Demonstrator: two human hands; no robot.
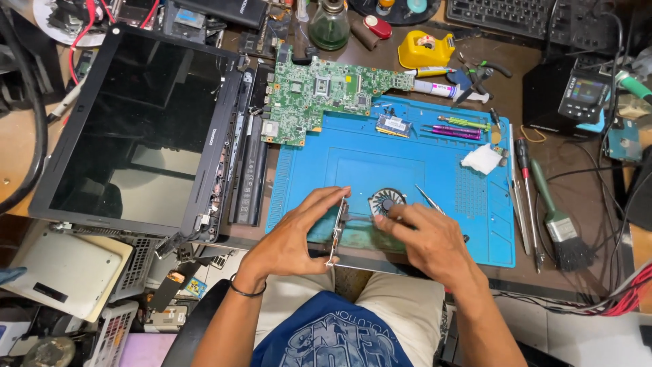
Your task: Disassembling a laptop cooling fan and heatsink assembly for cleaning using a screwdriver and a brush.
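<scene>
My left hand (pixel 293 231) grips the left end of a laptop cooling assembly (pixel 341 228), a thin metal heatsink piece, at the front edge of a blue repair mat (pixel 380 163). On the round cooling fan (pixel 385 202) at the right end of that assembly rests my right hand (pixel 428 241), its fingers pressing near the hub. Metal tweezers (pixel 429 199) lie just beyond my right hand. A green motherboard (pixel 319 95) lies at the mat's far left corner.
An opened laptop screen and frame (pixel 136 129) lies at left beside a black battery (pixel 250 170). A memory stick (pixel 394 125), pens (pixel 456 129), a white cloth (pixel 482 160), screwdrivers (pixel 524 170), a brush (pixel 558 221), a yellow tape dispenser (pixel 426 49) and a green bottle (pixel 329 26) surround the mat.
</scene>
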